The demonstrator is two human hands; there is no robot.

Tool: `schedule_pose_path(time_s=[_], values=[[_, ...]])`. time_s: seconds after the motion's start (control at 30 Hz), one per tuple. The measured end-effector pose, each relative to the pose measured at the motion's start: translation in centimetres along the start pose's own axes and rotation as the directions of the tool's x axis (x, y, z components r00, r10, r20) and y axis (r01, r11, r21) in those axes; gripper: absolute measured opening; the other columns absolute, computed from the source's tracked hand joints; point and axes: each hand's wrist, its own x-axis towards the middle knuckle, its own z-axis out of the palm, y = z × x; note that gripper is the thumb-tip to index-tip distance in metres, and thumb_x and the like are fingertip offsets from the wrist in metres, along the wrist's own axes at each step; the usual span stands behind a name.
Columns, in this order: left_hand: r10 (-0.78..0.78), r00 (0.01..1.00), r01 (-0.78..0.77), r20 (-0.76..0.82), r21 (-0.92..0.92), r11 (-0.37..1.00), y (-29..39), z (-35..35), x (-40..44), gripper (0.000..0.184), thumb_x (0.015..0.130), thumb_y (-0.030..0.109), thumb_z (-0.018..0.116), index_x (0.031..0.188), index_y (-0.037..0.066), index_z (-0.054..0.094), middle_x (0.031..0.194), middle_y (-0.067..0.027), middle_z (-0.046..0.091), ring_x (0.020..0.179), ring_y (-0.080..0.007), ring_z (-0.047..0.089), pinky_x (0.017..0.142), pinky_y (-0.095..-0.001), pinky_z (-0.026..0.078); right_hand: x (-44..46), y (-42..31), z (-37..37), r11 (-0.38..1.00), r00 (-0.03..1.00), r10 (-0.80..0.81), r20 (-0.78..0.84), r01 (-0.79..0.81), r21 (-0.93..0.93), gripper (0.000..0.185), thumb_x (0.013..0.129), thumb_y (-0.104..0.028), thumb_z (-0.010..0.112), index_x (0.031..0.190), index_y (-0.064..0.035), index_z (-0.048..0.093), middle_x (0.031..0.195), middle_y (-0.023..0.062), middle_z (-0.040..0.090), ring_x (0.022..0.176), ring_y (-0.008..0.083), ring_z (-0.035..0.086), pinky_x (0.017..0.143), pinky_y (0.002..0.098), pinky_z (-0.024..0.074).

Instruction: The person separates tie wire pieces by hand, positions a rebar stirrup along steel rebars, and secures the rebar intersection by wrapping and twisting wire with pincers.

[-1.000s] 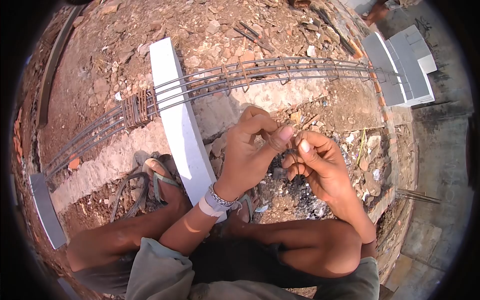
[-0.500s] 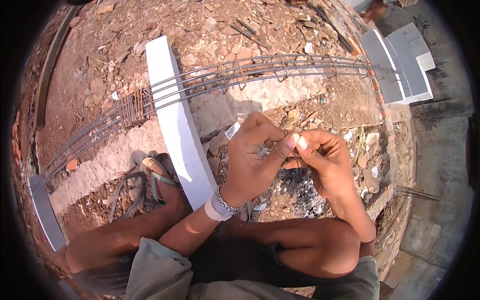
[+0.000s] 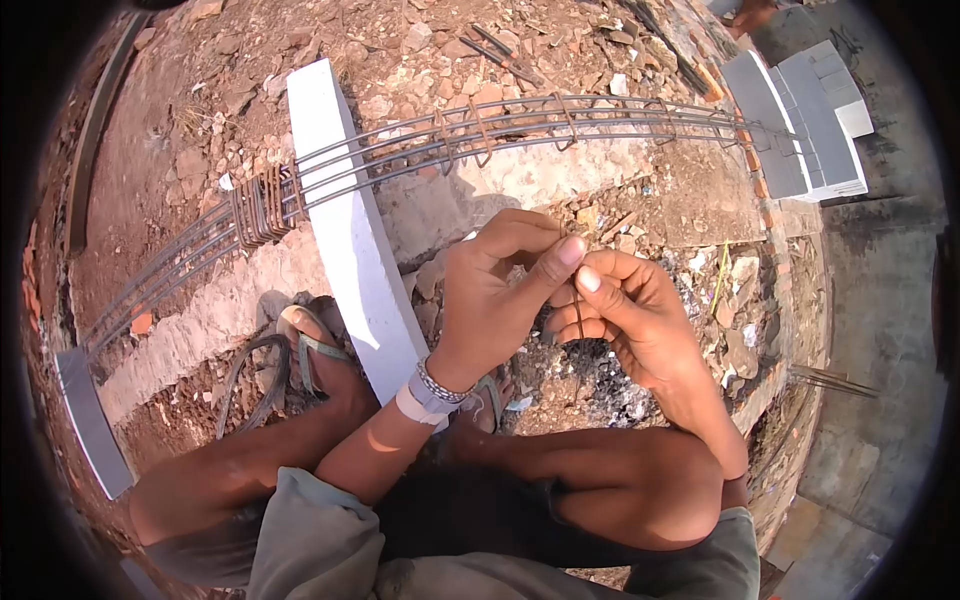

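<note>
In front of my knees, my left hand is closed, thumb and forefinger pinched on what looks like the end of a thin wire. Close beside it on the right, my right hand is closed too, its thumb pressed to the forefinger. From its fingers a dark thin wire hangs down; the rest of the wire is largely hidden by the fingers. Beyond both hands run long steel bars with several rusty stirrups spaced along them. More stirrups are bunched together on the left part of the bars.
The bars rest across a white beam, a grey-topped block at left and stacked blocks at right. Pincers lie on the rubble behind. A bundle of dark wire lies by my sandalled foot.
My two thumbs, earlier tip to tip, are now slightly apart. My left hand has shifted a little left and up, and more of the hanging wire shows.
</note>
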Motion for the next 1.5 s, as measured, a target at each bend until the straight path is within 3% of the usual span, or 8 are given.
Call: schedule_pose_path(time_s=[0.17,0.33,0.47,0.77,0.87,0.97,1.37,1.5], values=[[-0.048,0.999,0.044,0.024,0.142,0.989,0.3,0.0,0.0,0.020,0.089,0.021,0.075,0.090,0.000,0.075,0.084,-0.0076,0.067,0.077,-0.0116,0.059,0.068,-0.0267,0.046,0.0,0.1,0.1,0.996,0.997,-0.083,-0.011,0.082,-0.044,0.026,0.099,-0.022,0.063,0.110,0.0021,0.064,0.097,0.0101,0.070,0.086,0.0197,0.070,0.076,0.0328,0.0585],[0.097,0.995,-0.087,-0.035,0.222,0.971,-0.1,0.7,-0.7,0.019,0.087,0.023,0.077,0.089,0.004,0.077,0.077,-0.0057,0.064,0.069,-0.0126,0.054,0.063,-0.0282,0.043,-0.1,0.7,0.1,0.975,0.981,-0.194,-0.012,0.192,-0.113,0.026,0.099,-0.020,0.062,0.114,0.0013,0.064,0.099,0.0097,0.070,0.092,0.0179,0.069,0.078,0.0323,0.0579],[0.103,0.992,-0.085,-0.067,0.236,0.968,-0.1,1.0,-0.9,0.018,0.087,0.023,0.077,0.090,0.006,0.077,0.074,-0.0044,0.061,0.069,-0.0130,0.056,0.063,-0.0284,0.044,-0.2,0.8,0.1,0.989,0.989,-0.139,-0.040,0.137,-0.053,0.026,0.099,-0.019,0.062,0.114,0.0015,0.064,0.099,0.0102,0.071,0.089,0.0176,0.070,0.076,0.0318,0.0582],[0.088,0.996,-0.083,-0.013,0.219,0.972,-1.5,0.6,-1.2,0.022,0.093,0.024,0.072,0.096,0.002,0.075,0.085,-0.0059,0.067,0.072,-0.0110,0.060,0.066,-0.0260,0.048,-0.2,1.0,-0.1,0.957,0.979,-0.183,-0.088,0.158,-0.242,0.023,0.099,-0.021,0.062,0.102,0.0016,0.066,0.085,0.0092,0.070,0.070,0.0151,0.068,0.062,0.0272,0.0560],[-0.061,0.996,0.057,-0.069,-0.057,0.997,-1.4,0.6,-0.7,0.025,0.096,0.024,0.067,0.100,0.000,0.074,0.093,-0.0064,0.071,0.076,-0.0096,0.062,0.068,-0.0242,0.048,-0.1,1.0,-0.3,0.967,0.983,-0.166,-0.075,0.147,-0.209,0.022,0.099,-0.021,0.062,0.101,0.0010,0.065,0.081,0.0073,0.068,0.066,0.0142,0.066,0.060,0.0273,0.0556],[-0.018,1.000,0.018,0.003,-0.088,0.996,-1.9,0.4,-0.7,0.026,0.098,0.024,0.065,0.104,-0.001,0.073,0.096,-0.0056,0.073,0.079,-0.0076,0.063,0.070,-0.0230,0.049,0.0,1.0,-0.5,0.970,0.987,-0.148,-0.056,0.134,-0.204,0.023,0.099,-0.023,0.063,0.098,0.0002,0.065,0.081,0.0069,0.068,0.067,0.0136,0.067,0.062,0.0266,0.0554],[-0.028,1.000,0.028,-0.008,-0.042,0.999,0.3,-0.5,0.2,0.025,0.096,0.019,0.067,0.109,-0.002,0.069,0.101,-0.0094,0.072,0.091,-0.0117,0.065,0.081,-0.0260,0.052,0.0,0.9,-0.3,0.977,0.994,-0.101,-0.037,0.092,-0.192,0.024,0.098,-0.023,0.064,0.101,0.0008,0.065,0.083,0.0071,0.069,0.069,0.0136,0.066,0.063,0.0268,0.0548],[0.050,0.997,-0.058,0.052,0.149,0.987,0.3,-1.4,0.5,0.022,0.094,0.018,0.070,0.106,-0.001,0.071,0.098,-0.0092,0.073,0.089,-0.0120,0.066,0.079,-0.0258,0.052,0.1,0.7,0.0,0.981,0.998,-0.064,-0.029,0.057,-0.183,0.024,0.098,-0.022,0.064,0.101,0.0011,0.066,0.083,0.0072,0.069,0.069,0.0135,0.065,0.064,0.0270,0.0537]])
